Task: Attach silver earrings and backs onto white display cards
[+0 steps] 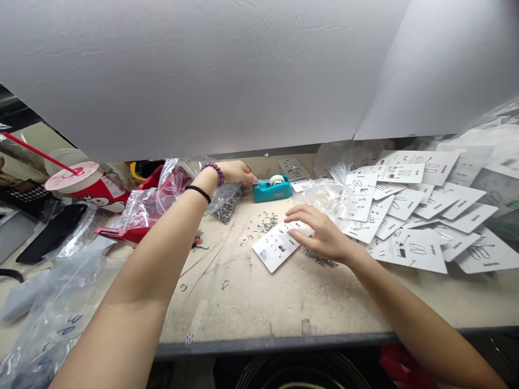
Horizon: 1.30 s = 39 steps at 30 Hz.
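Note:
My left hand [238, 172] reaches to the front end of a teal tape dispenser [272, 190]. Its thumb and fingers are pinched together at the cutting edge, on the tape's end; the tape itself hardly shows. A roll of white tape [277, 180] sits in the dispenser. Nearer to me, my right hand [314, 231] rests over the upper right part of a white jewelry card [278, 247], fingers stretched out and slightly apart. The card lies tilted on the table with small metal pieces on its face. Loose small metal pieces [265, 222] lie between card and dispenser.
Overlapping white jewelry cards [421, 248] cover the right side. Clear plastic bags [324, 195] lie behind my right hand. At left are a red cup [95, 186] with a straw, a red tray [125, 233], a black phone [52, 233] and plastic bags. A white panel [227, 81] hangs above.

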Tool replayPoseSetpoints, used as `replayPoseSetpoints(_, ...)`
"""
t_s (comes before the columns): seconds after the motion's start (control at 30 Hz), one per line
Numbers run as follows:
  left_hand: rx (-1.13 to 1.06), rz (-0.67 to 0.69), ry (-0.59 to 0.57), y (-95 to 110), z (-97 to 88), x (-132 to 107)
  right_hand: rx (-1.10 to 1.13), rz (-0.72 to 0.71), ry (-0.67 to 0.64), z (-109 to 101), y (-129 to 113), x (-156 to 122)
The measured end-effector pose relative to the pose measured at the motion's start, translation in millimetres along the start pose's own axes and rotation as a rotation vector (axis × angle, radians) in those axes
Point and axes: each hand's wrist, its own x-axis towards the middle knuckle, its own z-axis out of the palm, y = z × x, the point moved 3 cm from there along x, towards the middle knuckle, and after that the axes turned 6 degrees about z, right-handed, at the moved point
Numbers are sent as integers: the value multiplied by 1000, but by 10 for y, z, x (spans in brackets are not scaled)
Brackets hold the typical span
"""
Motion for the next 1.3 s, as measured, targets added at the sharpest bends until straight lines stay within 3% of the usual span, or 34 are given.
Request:
replayPoseSetpoints(0.2, 47, 85, -25, -180, 50, 54, -13, 9, -34, 15, -1, -2)
replayPoseSetpoints(0.6, 64, 149, -15, -195, 196, 15, -45, 6, -91, 58, -1, -3)
replayPoseSetpoints(0.93, 172, 162, 77, -239, 320, 68, -38, 14, -104, 67, -35, -7)
replayPoseSetpoints(1.1, 196, 133, 203, -170, 254, -28, -43, 4, -83, 72, -15, -7)
replayPoseSetpoints(1.23, 193, 128, 330, 55, 122, -327, 5, 121, 24, 47, 54, 9)
replayPoseSetpoints(1.3, 144, 256, 229, 273, 182, -510, 67, 218, 88, 27, 93, 11)
